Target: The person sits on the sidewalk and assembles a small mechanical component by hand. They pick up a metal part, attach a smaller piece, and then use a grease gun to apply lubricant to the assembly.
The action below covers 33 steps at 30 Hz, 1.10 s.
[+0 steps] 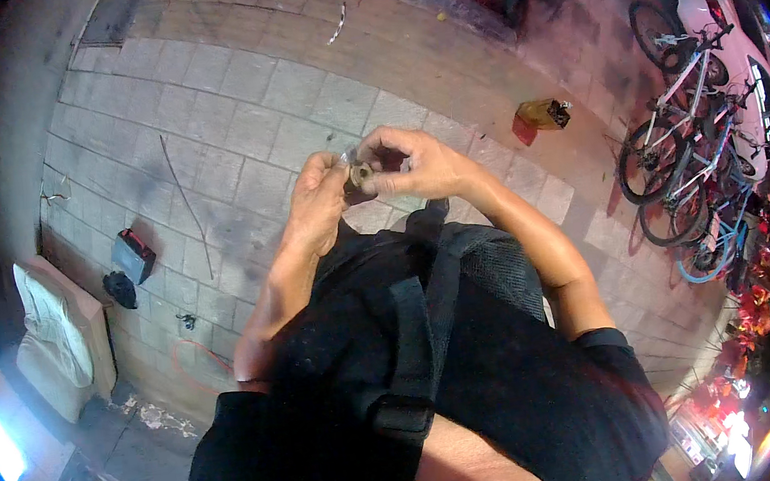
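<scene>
Over open paving (229, 125), hands (426, 165) hold ring (361, 175) by edges

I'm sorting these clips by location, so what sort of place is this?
Probably a city pavement beside a street, apparently after dark: grey paving slabs cover the ground, several bicycles stand to the right, and a pale car is just beyond them.

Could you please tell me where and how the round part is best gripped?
The round part is probably best pinched by its rim, from the right: it looks ring-like, and the left hand crowds its left side.
</scene>
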{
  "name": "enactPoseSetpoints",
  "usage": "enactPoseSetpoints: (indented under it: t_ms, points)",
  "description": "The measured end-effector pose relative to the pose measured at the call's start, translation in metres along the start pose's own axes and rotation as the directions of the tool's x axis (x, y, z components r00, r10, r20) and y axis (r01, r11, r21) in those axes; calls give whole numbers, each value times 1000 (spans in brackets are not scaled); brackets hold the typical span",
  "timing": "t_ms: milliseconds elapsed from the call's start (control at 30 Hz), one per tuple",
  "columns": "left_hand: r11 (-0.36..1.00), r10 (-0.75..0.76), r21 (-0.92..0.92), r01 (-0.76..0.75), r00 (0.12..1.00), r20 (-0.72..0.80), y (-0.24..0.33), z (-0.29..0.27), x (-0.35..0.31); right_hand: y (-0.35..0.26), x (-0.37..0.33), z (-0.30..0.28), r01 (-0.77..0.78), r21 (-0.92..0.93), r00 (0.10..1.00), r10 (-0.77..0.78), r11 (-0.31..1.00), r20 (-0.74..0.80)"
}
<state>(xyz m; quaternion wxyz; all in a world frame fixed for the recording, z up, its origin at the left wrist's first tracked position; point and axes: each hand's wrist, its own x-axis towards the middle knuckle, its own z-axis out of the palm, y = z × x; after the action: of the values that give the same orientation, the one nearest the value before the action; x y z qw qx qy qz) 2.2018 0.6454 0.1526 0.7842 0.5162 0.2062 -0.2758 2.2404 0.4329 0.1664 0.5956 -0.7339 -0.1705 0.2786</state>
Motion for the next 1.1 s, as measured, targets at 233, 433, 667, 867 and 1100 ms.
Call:
enactPoseSetpoints:
  t_ms: [233, 433, 667, 867, 1100]
  points:
    - [998, 46, 52, -44, 998, -33, 25, 11, -4, -6, -10, 8, 278, -457, 913, -379, 845, -147]
    - [919, 75, 387, -73, 997, 10, 39, 13, -2, -9, -15, 5, 184, -476, 863, -373, 860, -341]
    - [774, 109, 623, -115, 993, 48, 45, 17, -4, -12, -16, 0, 237, -678, 887, -439, 696, -141]
    - [780, 140, 605, -161, 987, 81, 41, 12, -1, -20, -23, -3, 227, -647, 912, -393, 728, -122]
    - [815, 278, 479, -326, 946, 169, 39, 12, 5, -8, -15, -8, 238, -194, 888, -294, 952, -354]
